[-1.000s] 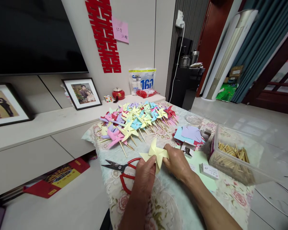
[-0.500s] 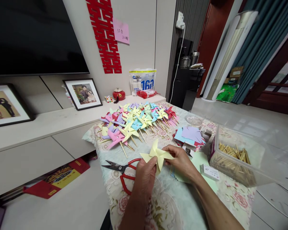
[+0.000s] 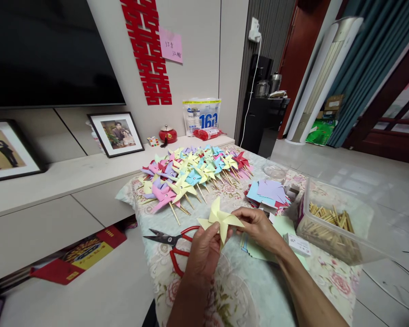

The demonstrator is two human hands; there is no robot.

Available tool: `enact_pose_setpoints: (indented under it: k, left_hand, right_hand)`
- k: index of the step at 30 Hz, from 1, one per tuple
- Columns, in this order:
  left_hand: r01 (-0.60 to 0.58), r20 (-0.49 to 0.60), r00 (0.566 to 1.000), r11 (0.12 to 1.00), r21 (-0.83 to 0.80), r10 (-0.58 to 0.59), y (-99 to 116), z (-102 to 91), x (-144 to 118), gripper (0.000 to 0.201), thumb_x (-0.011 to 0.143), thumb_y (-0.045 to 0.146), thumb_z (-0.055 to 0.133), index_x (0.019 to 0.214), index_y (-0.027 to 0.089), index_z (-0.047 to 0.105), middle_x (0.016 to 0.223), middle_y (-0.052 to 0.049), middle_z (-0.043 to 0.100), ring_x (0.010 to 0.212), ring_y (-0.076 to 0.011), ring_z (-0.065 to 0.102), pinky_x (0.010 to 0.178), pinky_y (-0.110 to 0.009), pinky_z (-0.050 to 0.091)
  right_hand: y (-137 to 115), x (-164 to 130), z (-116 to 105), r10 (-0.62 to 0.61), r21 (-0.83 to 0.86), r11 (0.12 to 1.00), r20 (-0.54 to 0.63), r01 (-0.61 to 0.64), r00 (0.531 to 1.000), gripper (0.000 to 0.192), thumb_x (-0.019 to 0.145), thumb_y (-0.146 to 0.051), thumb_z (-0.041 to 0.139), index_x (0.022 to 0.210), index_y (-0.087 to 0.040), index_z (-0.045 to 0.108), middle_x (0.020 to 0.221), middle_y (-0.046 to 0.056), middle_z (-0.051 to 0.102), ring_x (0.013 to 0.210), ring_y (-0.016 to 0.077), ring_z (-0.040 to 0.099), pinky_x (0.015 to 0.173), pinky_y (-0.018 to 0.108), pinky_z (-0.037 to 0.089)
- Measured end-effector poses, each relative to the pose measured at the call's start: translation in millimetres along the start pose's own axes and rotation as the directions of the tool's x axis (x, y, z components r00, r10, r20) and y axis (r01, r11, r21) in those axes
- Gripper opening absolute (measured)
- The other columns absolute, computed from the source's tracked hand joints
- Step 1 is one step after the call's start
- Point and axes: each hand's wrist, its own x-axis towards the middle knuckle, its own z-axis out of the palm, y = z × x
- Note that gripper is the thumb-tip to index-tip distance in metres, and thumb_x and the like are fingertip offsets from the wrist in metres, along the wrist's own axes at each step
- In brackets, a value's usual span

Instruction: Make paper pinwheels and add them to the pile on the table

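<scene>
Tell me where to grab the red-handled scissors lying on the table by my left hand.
Probably take the scissors by the red handle loops, coming from the near side beside your left hand. The dark blades lie partly open and point left toward the table edge, so keep your fingers off that end.

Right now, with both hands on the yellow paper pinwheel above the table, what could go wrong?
The yellow pinwheel is pinched between the left hand and right hand; a hard squeeze could crease or unfold its blades. The open scissors lie just beside the left hand, blades exposed, so a careless move might catch them. The stick box sits near the table's edge by the right forearm and could be nudged.
</scene>
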Motion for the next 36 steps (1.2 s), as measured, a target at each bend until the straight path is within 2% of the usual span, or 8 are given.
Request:
enact_pose_setpoints:
  k: [7, 14, 19, 22, 26, 29, 32, 36]
  left_hand:
    - [0.051, 0.003, 0.999, 0.999, 0.005, -0.051, 0.3, 0.0, -2.8, 0.019, 0.064, 0.022, 0.083, 0.079, 0.019, 0.073, 0.089, -0.003, 0.076, 0.076, -0.0166, 0.068, 0.079, -0.030, 0.058]
    - [0.003, -0.046, 0.999, 0.993, 0.121, 0.002, 1.1, 4.7, -3.4, 0.022, 0.062, 0.027, 0.081, 0.080, 0.020, 0.072, 0.093, -0.006, 0.076, 0.082, -0.0224, 0.069, 0.080, -0.035, 0.057]
    - [-0.116, -0.110, 0.985, 0.982, 0.153, 0.133, -1.9, 9.9, -1.1, 0.022, 0.061, 0.025, 0.080, 0.081, 0.019, 0.072, 0.086, -0.005, 0.076, 0.079, -0.0215, 0.070, 0.076, -0.031, 0.056]
    - [-0.164, -0.182, 0.961, 0.957, 0.239, 0.210, -7.5, 7.3, 3.8, 0.023, 0.062, 0.024, 0.078, 0.083, 0.016, 0.073, 0.079, -0.004, 0.076, 0.080, -0.0214, 0.071, 0.077, -0.030, 0.055]
    - [-0.204, -0.214, 0.933, 0.914, 0.350, 0.290, -12.9, 0.0, 9.2, 0.027, 0.064, 0.028, 0.079, 0.086, 0.013, 0.072, 0.077, -0.004, 0.076, 0.070, -0.0193, 0.070, 0.070, -0.029, 0.054]
    - [-0.213, -0.194, 0.929, 0.885, 0.415, 0.314, -12.3, -0.9, 8.2, 0.031, 0.065, 0.030, 0.079, 0.088, 0.011, 0.073, 0.076, -0.004, 0.076, 0.067, -0.0190, 0.069, 0.067, -0.029, 0.053]
    - [-0.221, -0.175, 0.927, 0.860, 0.460, 0.332, -9.6, 3.5, 4.1, 0.030, 0.065, 0.029, 0.078, 0.089, 0.011, 0.073, 0.077, -0.005, 0.077, 0.065, -0.0183, 0.069, 0.065, -0.028, 0.052]
    - [-0.225, -0.160, 0.931, 0.862, 0.453, 0.327, -9.1, 8.9, 1.3, 0.030, 0.063, 0.028, 0.079, 0.087, 0.011, 0.074, 0.076, -0.005, 0.077, 0.065, -0.0191, 0.069, 0.065, -0.028, 0.052]
  right_hand:
    - [-3.1, -3.0, -4.0, 0.007, -0.050, 0.999, 0.020, -0.005, 1.000, 0.022, 0.082, -0.038, 0.072, 0.077, -0.017, 0.069, 0.065, -0.001, 0.066, 0.058, 0.0115, 0.053, 0.057, 0.024, 0.039]
    - [-0.1, -0.2, -3.8, 0.050, -0.036, 0.998, -0.012, -0.050, 0.999, 0.016, 0.079, -0.031, 0.070, 0.073, -0.018, 0.062, 0.064, -0.002, 0.064, 0.060, 0.0134, 0.058, 0.058, 0.025, 0.042]
    - [0.5, 1.5, -18.2, 0.011, 0.066, 0.998, -0.235, 0.004, 0.972, 0.023, 0.077, -0.038, 0.074, 0.075, -0.019, 0.061, 0.062, -0.002, 0.062, 0.058, 0.0131, 0.057, 0.060, 0.026, 0.044]
    - [-2.2, 0.3, -23.2, -0.028, 0.099, 0.993, -0.293, 0.060, 0.956, 0.027, 0.077, -0.043, 0.075, 0.079, -0.020, 0.062, 0.070, 0.001, 0.064, 0.064, 0.0148, 0.059, 0.065, 0.028, 0.047]
    - [-9.5, -3.6, -15.5, -0.208, -0.087, 0.977, -0.224, 0.193, 0.952, 0.019, 0.084, -0.039, 0.069, 0.077, -0.021, 0.064, 0.097, 0.006, 0.066, 0.095, 0.0214, 0.061, 0.086, 0.035, 0.047]
    - [-14.0, -5.9, -4.9, -0.303, -0.297, 0.920, -0.122, 0.256, 0.945, 0.015, 0.089, -0.032, 0.065, 0.079, -0.022, 0.066, 0.124, 0.009, 0.062, 0.120, 0.0268, 0.052, 0.104, 0.044, 0.036]
    - [-14.8, -5.9, 4.4, -0.358, -0.450, 0.841, -0.048, 0.300, 0.932, 0.014, 0.090, -0.029, 0.064, 0.079, -0.022, 0.066, 0.139, 0.008, 0.055, 0.130, 0.0292, 0.043, 0.111, 0.051, 0.027]
    - [-12.4, -4.2, 12.4, -0.375, -0.517, 0.794, -0.002, 0.320, 0.927, 0.015, 0.092, -0.027, 0.062, 0.079, -0.022, 0.066, 0.145, 0.007, 0.050, 0.135, 0.0294, 0.037, 0.112, 0.052, 0.026]
